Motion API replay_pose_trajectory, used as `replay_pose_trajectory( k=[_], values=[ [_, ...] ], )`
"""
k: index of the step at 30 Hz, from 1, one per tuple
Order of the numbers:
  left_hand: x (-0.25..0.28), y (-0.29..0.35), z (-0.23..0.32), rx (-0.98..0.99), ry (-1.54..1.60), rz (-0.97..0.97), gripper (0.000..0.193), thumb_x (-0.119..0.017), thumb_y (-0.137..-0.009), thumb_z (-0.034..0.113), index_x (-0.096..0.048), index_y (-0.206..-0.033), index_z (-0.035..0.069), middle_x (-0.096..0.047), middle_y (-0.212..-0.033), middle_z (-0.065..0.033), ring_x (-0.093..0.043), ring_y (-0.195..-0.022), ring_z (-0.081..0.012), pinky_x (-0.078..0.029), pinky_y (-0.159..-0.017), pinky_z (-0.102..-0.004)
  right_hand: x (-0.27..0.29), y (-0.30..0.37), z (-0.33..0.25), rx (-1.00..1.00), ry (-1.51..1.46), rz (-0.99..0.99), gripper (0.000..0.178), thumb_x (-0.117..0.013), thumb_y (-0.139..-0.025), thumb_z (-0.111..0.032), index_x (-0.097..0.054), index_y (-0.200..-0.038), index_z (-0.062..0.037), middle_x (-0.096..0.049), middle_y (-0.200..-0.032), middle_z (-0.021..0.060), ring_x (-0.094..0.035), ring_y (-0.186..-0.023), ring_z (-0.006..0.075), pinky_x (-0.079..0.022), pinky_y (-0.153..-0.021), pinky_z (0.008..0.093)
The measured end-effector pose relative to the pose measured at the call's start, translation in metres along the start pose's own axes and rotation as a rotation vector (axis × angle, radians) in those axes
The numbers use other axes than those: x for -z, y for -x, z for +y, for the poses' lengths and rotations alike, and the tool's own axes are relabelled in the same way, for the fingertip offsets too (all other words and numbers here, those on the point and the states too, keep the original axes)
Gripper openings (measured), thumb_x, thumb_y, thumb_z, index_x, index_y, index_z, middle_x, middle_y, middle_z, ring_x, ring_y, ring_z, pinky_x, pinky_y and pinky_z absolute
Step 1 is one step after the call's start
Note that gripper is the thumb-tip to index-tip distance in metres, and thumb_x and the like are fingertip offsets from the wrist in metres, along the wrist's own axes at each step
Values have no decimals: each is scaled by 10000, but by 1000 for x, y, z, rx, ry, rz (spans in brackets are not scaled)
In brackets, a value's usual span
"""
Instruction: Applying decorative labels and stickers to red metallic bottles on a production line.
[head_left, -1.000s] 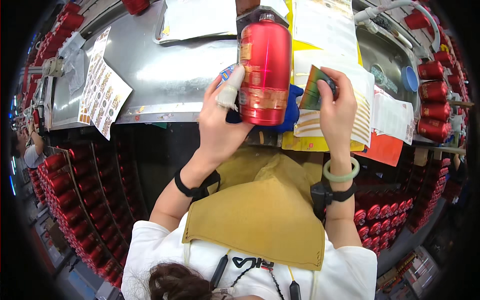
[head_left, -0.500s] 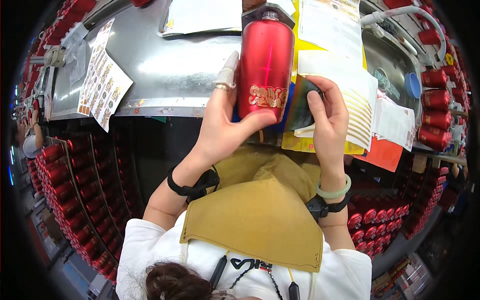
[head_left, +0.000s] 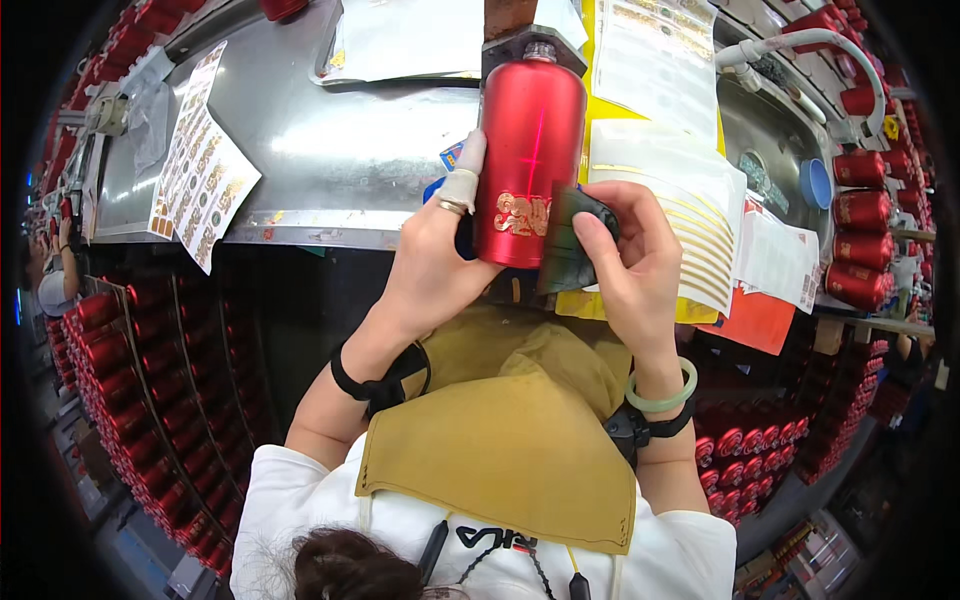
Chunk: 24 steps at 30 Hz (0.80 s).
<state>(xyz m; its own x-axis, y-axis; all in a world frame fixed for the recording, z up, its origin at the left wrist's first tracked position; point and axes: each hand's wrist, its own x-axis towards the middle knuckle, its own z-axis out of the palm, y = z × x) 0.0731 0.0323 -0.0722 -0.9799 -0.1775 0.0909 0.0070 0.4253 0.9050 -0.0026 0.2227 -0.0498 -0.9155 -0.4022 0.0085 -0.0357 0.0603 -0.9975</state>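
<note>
A red metal bottle lies lengthwise over the steel bench, its neck held in a dark fixture at the far end. A gold decal sits near its closer end. My left hand grips the bottle's left side, one finger wrapped in white tape. My right hand holds a small dark flexible pad pressed against the bottle's right side beside the decal.
Sheets of gold decals lie on the steel bench at left. Backing papers with yellow strips lie at right, by an orange sheet. Red bottles fill racks at right and crates below left. A white hose arcs far right.
The bottle has been turned so the gold decal faces up. My right hand moved in from the right and set the dark pad against the bottle.
</note>
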Motion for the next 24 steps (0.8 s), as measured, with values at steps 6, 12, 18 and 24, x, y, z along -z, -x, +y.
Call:
replay_pose_trajectory(
  k=[6,12,18,24],
  values=[
    [-6,4,7,-268,-281,193,919,-833,-701,-18,-403,-1512,-32,-526,-1450,-277,-618,-1232,-384,-559,-934,-393,-19,-12,-24,101,254,24,200,-737,-858,-30,-681,-1049,-2,-677,-933,116,-661,-788,219,-509,-702,313],
    [-9,5,3,-238,-121,290,938,-856,-696,-21,-400,-1516,-7,-556,-1404,-185,-611,-1241,-286,-513,-1051,-373,-1,-41,-41,615,620,206,260,-649,-879,51,-694,-1118,-41,-648,-902,121,-647,-818,323,-516,-713,373],
    [-11,4,-4,-253,-138,303,877,-918,-662,71,-511,-1436,-5,-604,-1293,-174,-631,-1135,-313,-540,-952,-382,-6,-15,-29,789,692,-134,295,-694,-813,43,-707,-1091,-56,-693,-885,95,-651,-791,290,-526,-706,381],
    [-11,6,-13,-226,-17,255,828,-853,-721,9,-479,-1459,-28,-600,-1367,-207,-634,-1237,-313,-528,-1032,-375,-1,-50,-6,1086,801,66,228,-667,-747,-85,-712,-961,-149,-654,-845,-18,-566,-739,203,-443,-703,336]
  ],
)
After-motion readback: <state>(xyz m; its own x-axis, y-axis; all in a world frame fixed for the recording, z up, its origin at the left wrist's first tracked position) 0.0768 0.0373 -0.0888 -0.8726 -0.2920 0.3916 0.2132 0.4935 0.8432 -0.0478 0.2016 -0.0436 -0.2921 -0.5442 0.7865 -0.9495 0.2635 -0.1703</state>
